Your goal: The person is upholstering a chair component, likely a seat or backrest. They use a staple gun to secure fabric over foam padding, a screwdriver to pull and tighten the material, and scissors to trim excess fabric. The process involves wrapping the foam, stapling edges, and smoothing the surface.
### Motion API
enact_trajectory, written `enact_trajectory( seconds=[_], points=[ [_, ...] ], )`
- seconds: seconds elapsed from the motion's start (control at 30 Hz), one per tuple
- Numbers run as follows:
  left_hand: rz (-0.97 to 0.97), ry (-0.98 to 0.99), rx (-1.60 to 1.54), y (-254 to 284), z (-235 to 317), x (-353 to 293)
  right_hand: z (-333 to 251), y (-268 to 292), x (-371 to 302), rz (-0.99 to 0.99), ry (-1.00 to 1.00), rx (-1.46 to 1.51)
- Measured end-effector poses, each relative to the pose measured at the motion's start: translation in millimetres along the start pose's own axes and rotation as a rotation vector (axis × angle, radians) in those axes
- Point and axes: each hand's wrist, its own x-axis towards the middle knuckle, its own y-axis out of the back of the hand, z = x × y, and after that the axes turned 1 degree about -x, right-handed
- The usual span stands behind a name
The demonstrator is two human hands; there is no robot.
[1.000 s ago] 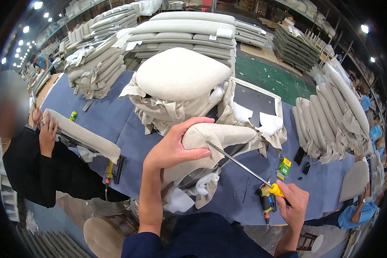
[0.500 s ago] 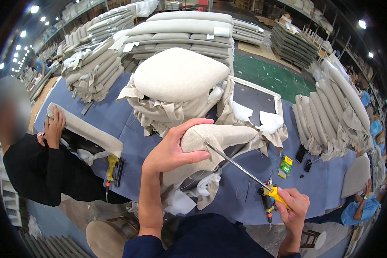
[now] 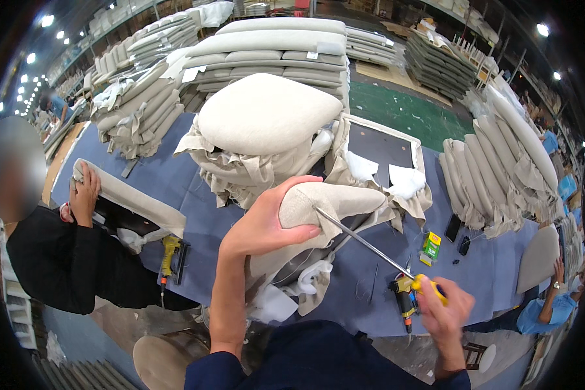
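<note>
My left hand (image 3: 257,224) clasps the rounded corner of a beige upholstered seat cushion (image 3: 299,205), thumb on the near side and fingers over the top. The yellow handle of a screwdriver (image 3: 365,242) is in my right hand (image 3: 445,309), which is slightly blurred. Its long metal shaft slants up to the left, and the tip meets the fabric close to my left thumb. I cannot tell whether the tip goes into the cloth. Loose cloth and white padding (image 3: 315,276) hang below the cushion.
A yellow-black staple gun (image 3: 404,300) lies by my right hand, near a green-yellow box (image 3: 430,249) and a phone (image 3: 453,227). Stacked cushions (image 3: 270,117) rise ahead. At left, a co-worker's hand (image 3: 84,195) holds another panel, with a second staple gun (image 3: 170,257) nearby.
My right hand has shifted slightly right, and its grip on the screwdriver handle has turned. The tip stays at the cushion's corner, and my left hand keeps its hold.
</note>
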Motion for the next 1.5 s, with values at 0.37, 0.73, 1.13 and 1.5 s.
enact_trajectory(
  seconds=[0.37, 0.73, 1.13, 1.5],
  points=[
    [-0.002, -0.038, -0.028, 9.6, -12.8, 4.6, -8.1, -173.8, -39.6, -0.017, -0.606, 1.222],
    [-0.046, -0.017, -0.030, 7.6, -19.5, 20.5, -8.1, -219.2, -20.3, 0.145, -0.411, 0.821],
    [-0.044, -0.039, -0.014, 0.4, -16.0, 20.2, -33.7, -253.4, -22.1, -0.027, -0.497, 1.188],
    [-0.041, -0.023, 0.049, -13.0, 0.7, 18.6, -40.6, -250.6, -39.8, -0.247, -0.557, 1.570]
  ],
)
